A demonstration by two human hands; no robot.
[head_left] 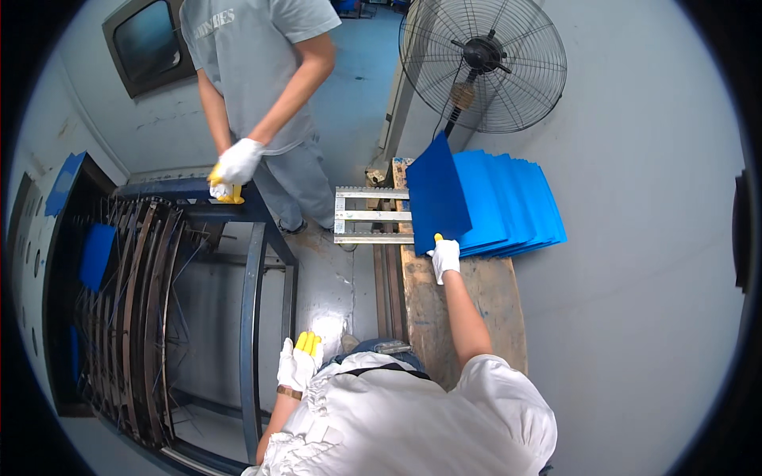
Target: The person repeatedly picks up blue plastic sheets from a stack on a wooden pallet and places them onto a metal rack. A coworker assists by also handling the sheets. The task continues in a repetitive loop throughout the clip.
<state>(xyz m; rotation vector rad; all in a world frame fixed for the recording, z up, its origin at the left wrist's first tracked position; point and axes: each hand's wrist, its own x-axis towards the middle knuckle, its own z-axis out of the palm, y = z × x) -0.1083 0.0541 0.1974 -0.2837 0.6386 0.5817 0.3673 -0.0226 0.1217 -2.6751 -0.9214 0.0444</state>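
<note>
Grey workshop floor is spreading out under me, with a worn wooden pallet point(476, 301) running away from my body on the right. My right hand point(445, 258), in a white glove with yellow fingertips, is closing on the bottom edge of a dark blue sheet point(436, 194), fingers clamped on its lower corner. That sheet is standing tilted on its edge at the far end of the pallet, leaning up off a fanned stack of lighter blue sheets point(516, 206) lying flat just behind it to the right. The sheet's long side is running away from me and its free top corner is pointing at the big floor fan point(482, 63) beyond. My right arm is stretched full out toward it, so that hand is by far the nearer one.

My left hand point(299, 362), gloved the same, is hanging down low by my hip with fingers loosely curled together, holding nothing, beside the blue steel frame point(254, 317). Across that frame another person is resting gloved hands point(232, 168) on its far corner. A small metal roller rack point(369, 216) is lying between the frame and the pallet.
</note>
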